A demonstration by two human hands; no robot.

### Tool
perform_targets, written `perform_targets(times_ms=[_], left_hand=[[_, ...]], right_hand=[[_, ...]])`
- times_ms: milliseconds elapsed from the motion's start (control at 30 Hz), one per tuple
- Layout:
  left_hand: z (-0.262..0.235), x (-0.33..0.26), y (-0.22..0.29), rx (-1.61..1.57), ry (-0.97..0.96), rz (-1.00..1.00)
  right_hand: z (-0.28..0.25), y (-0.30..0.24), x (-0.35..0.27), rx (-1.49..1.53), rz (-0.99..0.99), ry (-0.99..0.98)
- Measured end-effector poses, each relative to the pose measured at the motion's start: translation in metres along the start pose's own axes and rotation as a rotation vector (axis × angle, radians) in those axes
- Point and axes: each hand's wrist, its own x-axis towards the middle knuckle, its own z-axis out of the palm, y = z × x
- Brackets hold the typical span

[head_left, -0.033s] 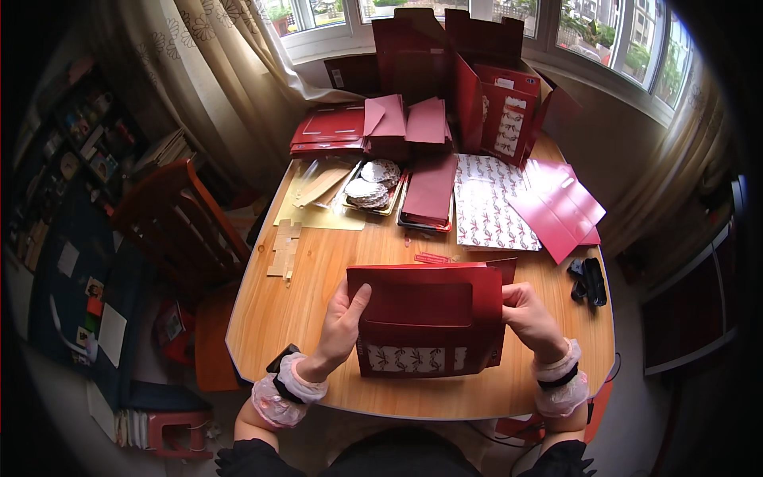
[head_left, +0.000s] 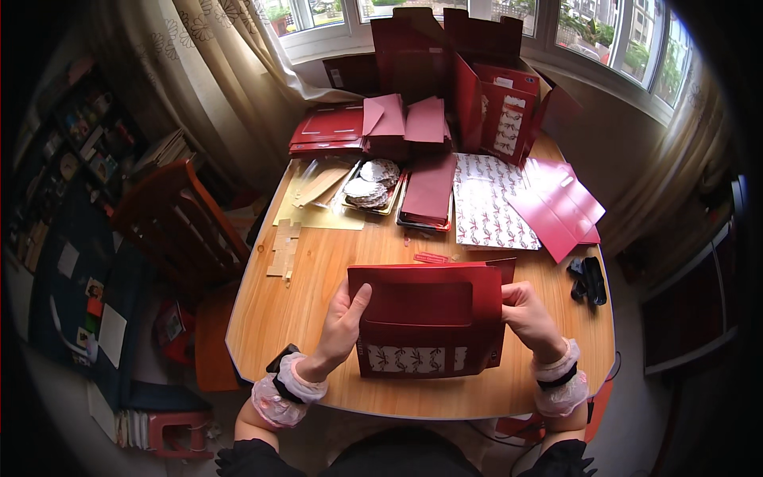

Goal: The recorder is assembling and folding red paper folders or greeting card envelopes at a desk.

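A dark red cardboard box stands upright over the near part of the wooden table, with flaps folded along its top. Its front has a recessed rectangle above a white strip with a printed leaf pattern. My left hand grips its left edge, thumb flat on the front and fingers behind. At the right edge, my right hand pinches the cardboard near a side flap; its fingertips are partly hidden. A small red label strip lies just beyond the box.
Behind lie a tray of white scalloped rounds, a stack of dark red cards, patterned white sheets and pink-red card. Open red boxes stand by the window. A black object lies right; tan tape pieces lie left.
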Motion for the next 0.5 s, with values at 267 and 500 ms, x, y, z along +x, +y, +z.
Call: perform_targets(times_ms=[267, 500], left_hand=[[0.0, 0.0, 0.009, 0.186, -0.093, 0.041], [0.001, 0.001, 0.007, 0.138, -0.045, 0.037]], right_hand=[[0.001, 0.004, 0.004, -0.02, -0.057, 0.059], [0.007, 0.007, 0.006, -0.054, -0.083, 0.09]])
